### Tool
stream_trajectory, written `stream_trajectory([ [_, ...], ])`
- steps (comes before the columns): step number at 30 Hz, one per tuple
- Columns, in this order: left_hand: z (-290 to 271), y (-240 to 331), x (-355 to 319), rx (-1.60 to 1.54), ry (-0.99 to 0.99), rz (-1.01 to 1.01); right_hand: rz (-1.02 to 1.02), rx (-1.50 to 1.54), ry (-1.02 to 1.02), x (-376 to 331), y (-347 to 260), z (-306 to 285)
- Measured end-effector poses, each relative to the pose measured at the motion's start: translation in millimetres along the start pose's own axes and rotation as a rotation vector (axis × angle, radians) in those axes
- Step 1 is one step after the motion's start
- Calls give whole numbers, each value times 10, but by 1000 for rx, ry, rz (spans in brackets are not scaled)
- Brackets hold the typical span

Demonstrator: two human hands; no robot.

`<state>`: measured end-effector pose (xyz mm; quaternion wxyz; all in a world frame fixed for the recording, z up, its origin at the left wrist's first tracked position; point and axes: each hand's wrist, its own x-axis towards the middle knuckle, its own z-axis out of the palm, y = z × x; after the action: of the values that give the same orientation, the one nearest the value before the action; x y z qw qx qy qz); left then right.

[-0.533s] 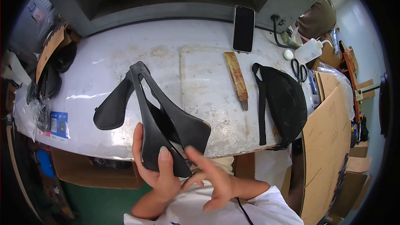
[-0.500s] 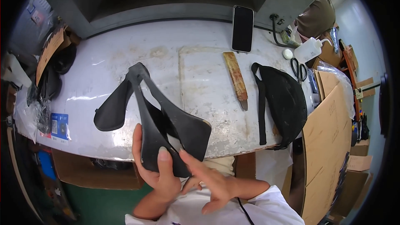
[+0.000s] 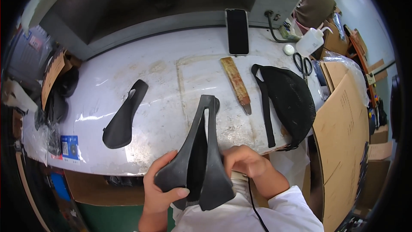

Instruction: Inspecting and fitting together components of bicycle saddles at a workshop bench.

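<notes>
Two bare hands are set apart, one at each side of a black bicycle saddle, held just in front of the table's near edge with its narrow nose pointing away. The left hand clamps the saddle's left wing, thumb on top; the right hand curls at the right edge, its fingertips hidden, so its grip cannot be told. How far the handling has come shows only in part: the saddle is in hand, its long central slot gaping, while a slimmer black piece lies separate on the pale, scuffed table to the left, unjoined and untouched. Beyond the saddle's nose, to the right, rest a stained flat tool and a black mesh pouch; farther back, a phone, scissors and a white squeeze bottle.
</notes>
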<state>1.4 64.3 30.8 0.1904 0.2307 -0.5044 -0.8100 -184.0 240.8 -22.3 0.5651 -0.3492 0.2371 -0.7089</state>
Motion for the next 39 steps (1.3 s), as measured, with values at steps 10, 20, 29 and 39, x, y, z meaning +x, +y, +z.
stream_trajectory([
  [10,-129,-189,-81,1197,52,900,-96,-1159,64,221,-377,620],
  [20,62,-461,221,81,565,319,-440,-1065,437,454,-137,654],
  [29,96,-354,23,-564,-216,-81,-161,-1015,477,583,78,673],
  [39,600,-100,-147,-125,120,87,95,-618,351,617,-11,592],
])
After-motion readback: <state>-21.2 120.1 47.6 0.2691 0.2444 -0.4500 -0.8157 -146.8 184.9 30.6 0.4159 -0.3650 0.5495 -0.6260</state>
